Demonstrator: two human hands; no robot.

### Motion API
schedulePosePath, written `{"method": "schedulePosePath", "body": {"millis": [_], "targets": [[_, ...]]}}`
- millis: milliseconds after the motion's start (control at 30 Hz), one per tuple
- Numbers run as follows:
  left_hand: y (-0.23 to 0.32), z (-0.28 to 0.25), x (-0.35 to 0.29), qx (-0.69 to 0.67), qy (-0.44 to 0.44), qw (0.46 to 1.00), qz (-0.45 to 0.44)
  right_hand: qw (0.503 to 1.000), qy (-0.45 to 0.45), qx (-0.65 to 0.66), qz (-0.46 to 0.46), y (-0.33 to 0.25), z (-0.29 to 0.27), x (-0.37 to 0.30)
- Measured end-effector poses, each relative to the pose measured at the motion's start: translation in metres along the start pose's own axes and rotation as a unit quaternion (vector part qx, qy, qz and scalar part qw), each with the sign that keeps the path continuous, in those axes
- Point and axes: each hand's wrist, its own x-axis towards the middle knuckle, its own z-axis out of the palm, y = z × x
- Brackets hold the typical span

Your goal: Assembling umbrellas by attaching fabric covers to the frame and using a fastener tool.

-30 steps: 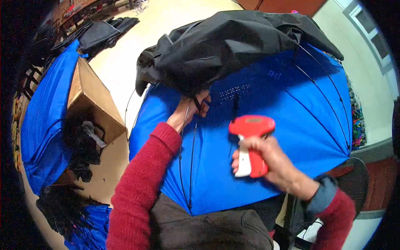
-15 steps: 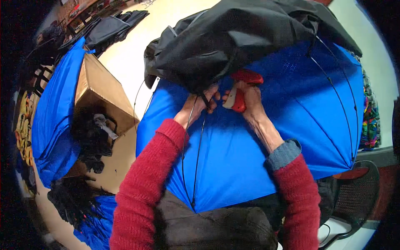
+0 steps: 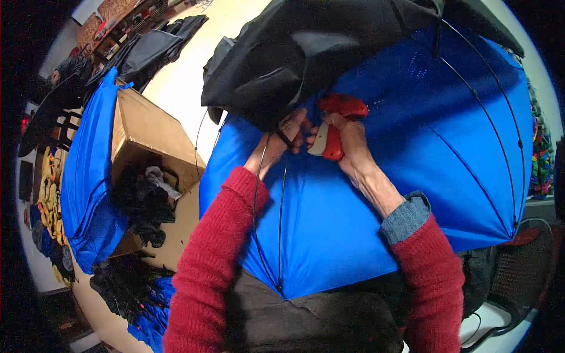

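A blue umbrella canopy [image 3: 347,235] is spread across my lap, with thin black ribs [image 3: 256,194] running over it. Black cloth [image 3: 259,76] is bunched on its far half. My left hand [image 3: 285,132] is closed at the lower edge of that cloth, gripping a dark part of the umbrella near the ribs; the exact spot is partly hidden. Beside it, my right hand [image 3: 351,138] is wrapped around a red-and-white hand tool [image 3: 332,141] with a pistol-like grip. The tool's red top [image 3: 344,106] sticks out above my fingers, close to the black cloth.
An open cardboard box [image 3: 156,126] holding dark items stands at the left, with a folded blue umbrella [image 3: 94,182] against it. More black cloth [image 3: 156,50] lies on the light table behind. A mesh-backed chair [image 3: 524,265] is at the lower right.
The whole view has shifted slightly. My right hand with the tool has come a little closer to my left hand. Both hands keep their grips.
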Motion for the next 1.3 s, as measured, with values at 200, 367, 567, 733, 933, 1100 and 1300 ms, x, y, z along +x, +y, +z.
{"method": "schedulePosePath", "body": {"millis": [200, 367, 567, 733, 933, 1100, 1300], "targets": [[-0.003, 0.002, 0.000, -0.028, 0.002, 1.000, 0.006, 0.995, -0.039, 0.086, 0.043, 0.001, -0.006, 0.000], [0.000, 0.004, -0.004, -0.044, 0.011, 0.999, -0.001, 0.983, -0.082, 0.140, 0.087, -0.005, -0.013, 0.000], [0.001, 0.002, -0.006, -0.030, 0.008, 0.999, 0.015, 0.978, -0.104, 0.153, 0.096, -0.006, -0.015, 0.000], [-0.002, -0.001, -0.008, -0.040, 0.009, 0.999, -0.009, 0.984, -0.077, 0.137, 0.089, -0.001, -0.015, -0.001], [-0.003, -0.002, -0.010, -0.031, -0.010, 0.999, 0.008, 0.998, -0.046, 0.033, 0.018, 0.010, -0.008, 0.000], [-0.002, -0.001, -0.010, -0.054, 0.014, 0.998, 0.015, 1.000, -0.017, 0.004, -0.001, 0.013, -0.005, -0.001], [-0.004, -0.003, -0.007, -0.009, -0.008, 1.000, 0.009, 0.990, -0.081, 0.104, 0.054, 0.005, -0.011, -0.006]]}}
